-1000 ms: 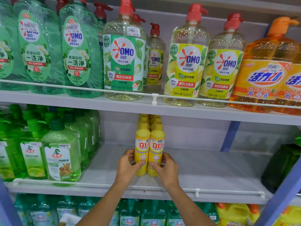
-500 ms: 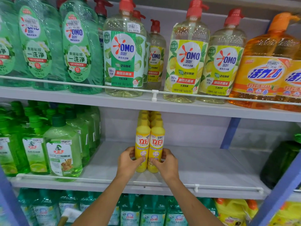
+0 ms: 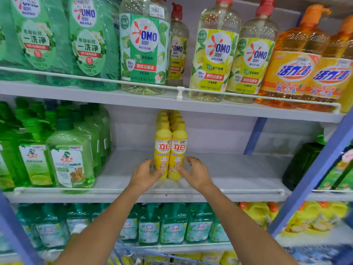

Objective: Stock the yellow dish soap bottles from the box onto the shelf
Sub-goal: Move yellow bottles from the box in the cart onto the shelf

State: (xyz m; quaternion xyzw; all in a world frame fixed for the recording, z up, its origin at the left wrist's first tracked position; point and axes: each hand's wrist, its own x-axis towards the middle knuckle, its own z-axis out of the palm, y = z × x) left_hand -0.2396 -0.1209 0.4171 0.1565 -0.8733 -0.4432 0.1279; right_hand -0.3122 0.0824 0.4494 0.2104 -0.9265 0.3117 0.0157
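Note:
Two rows of yellow dish soap bottles stand upright on the middle shelf (image 3: 229, 175), running back toward the wall. The front left bottle (image 3: 162, 150) and front right bottle (image 3: 179, 150) touch side by side. My left hand (image 3: 145, 174) is beside the left bottle, fingers spread, thumb tip still near its base. My right hand (image 3: 194, 172) is beside the right bottle, fingers apart and off it. The box is not visible.
Green bottles (image 3: 70, 159) crowd the middle shelf's left side; a dark green jug (image 3: 303, 161) stands at its right. A white rail (image 3: 210, 190) runs along the shelf front. Large pump bottles (image 3: 214, 52) fill the upper shelf. A blue upright post (image 3: 313, 173) is at right.
Both hands were clasped on the two front yellow bottles; now they have let go and spread outward. The view has moved closer.

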